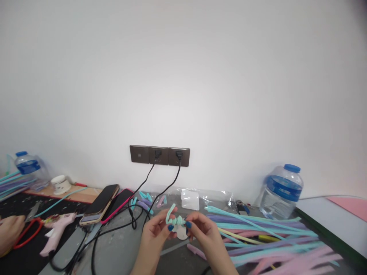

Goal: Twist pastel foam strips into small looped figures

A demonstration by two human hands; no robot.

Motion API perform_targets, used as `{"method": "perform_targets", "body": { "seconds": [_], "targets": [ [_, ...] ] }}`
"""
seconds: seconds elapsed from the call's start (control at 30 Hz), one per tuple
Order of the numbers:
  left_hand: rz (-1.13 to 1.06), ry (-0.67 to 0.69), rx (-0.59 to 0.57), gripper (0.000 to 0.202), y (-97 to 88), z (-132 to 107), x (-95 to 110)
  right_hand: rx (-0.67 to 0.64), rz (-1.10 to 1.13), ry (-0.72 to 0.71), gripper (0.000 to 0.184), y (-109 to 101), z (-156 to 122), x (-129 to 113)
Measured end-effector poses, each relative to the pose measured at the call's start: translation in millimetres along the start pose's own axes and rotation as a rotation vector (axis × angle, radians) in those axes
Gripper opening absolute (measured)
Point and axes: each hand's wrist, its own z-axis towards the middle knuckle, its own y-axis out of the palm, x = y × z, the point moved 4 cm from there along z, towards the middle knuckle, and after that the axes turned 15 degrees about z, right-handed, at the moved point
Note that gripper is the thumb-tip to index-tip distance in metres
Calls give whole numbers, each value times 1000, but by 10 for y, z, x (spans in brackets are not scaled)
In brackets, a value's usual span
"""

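Note:
Between my two hands is a mint-green pipe cleaner [178,220], coiled in its middle, with one free end bent upward on the left. My left hand [157,233] pinches the coil's left part between thumb and fingers. At the coil's right end, my right hand [202,231] grips it with thumb and fingertips. Below the coil a round white disc [181,232] partly shows; whether it touches the coil I cannot tell. Many loose pastel pipe cleaners [266,233] lie to the right of my right hand.
Two phones [100,204], a pink glue gun [59,233] and black cables [114,228] lie on the left. Another person's hand [11,231] is beside red-handled scissors [30,231]. A water bottle [282,191] leans at the wall on the right. Short bent pipe cleaners [145,201] lie behind my hands.

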Motion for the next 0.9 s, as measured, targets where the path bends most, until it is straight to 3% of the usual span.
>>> {"method": "perform_targets", "body": {
  "seconds": [0.1, 0.23, 0.43, 0.7, 0.8, 0.9],
  "targets": [
    [-53, -51, 64, 36, 19, -20, -15, 3, 13, 1, 33, 21, -10, 12],
    [-106, -87, 45, 32, 85, -37, -32, -8, 13, -24, 34, 62, -23, 7],
    [-63, -39, -27, 31, 112, -30, 5, -41, -11, 36, 38, 108, -36, 20],
    [-60, 0, -9, 30, 81, -38, 79, -36, 1, 51, 37, 49, -34, 5],
    [-58, -26, 25, 31, 53, -11, 48, -43, -1, 44, 33, 37, -41, -1],
    [-63, 31, 69, 26, -1, 27, 21, -55, -8, 44, 30, 24, -41, 14]
  ]
}}
